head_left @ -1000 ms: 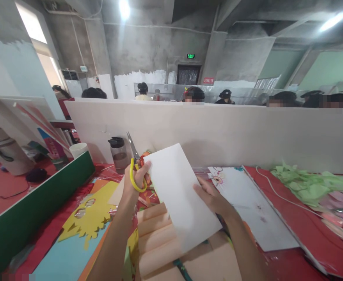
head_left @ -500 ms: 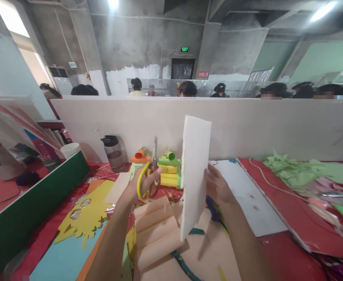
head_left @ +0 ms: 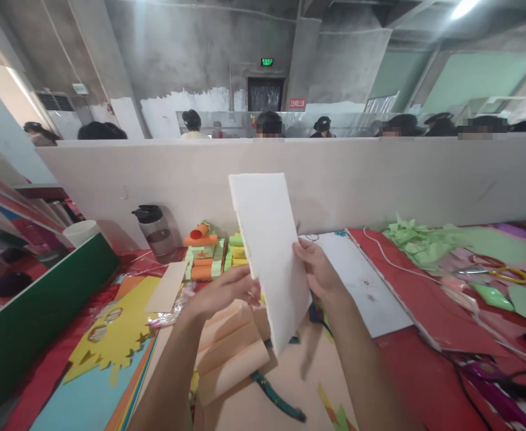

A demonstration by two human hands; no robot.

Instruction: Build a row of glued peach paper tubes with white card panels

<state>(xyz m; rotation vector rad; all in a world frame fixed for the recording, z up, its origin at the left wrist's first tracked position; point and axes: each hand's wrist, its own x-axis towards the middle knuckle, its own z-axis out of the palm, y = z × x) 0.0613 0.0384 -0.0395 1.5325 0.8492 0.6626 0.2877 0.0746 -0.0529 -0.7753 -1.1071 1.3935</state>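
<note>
A white foam board [head_left: 269,239] stands upright and slightly tilted in front of me. My right hand [head_left: 319,266] grips its right edge, thumb on the near face. My left hand [head_left: 231,290] is at the left edge with curled fingers meeting the board, which partly hides the fingertips. A thin grey tip, like a scissors blade [head_left: 298,226], shows behind the board just above my right hand; its handles are hidden. Below lie rolled peach paper tubes [head_left: 233,347] on a peach sheet [head_left: 285,398], with a dark green curved handle [head_left: 278,396] beside them.
Orange, yellow and green paper-roll figures [head_left: 202,251] stand by the white partition [head_left: 356,179], near a water bottle [head_left: 154,230]. Yellow cut paper [head_left: 110,329] lies left, beside a green board [head_left: 51,293]. Yellow-handled scissors [head_left: 509,275] and crumpled green paper [head_left: 417,239] are at right.
The yellow-handled scissors have left my left hand, which has moved to the board's left edge. The board has turned to show more of its face. My view has shifted right.
</note>
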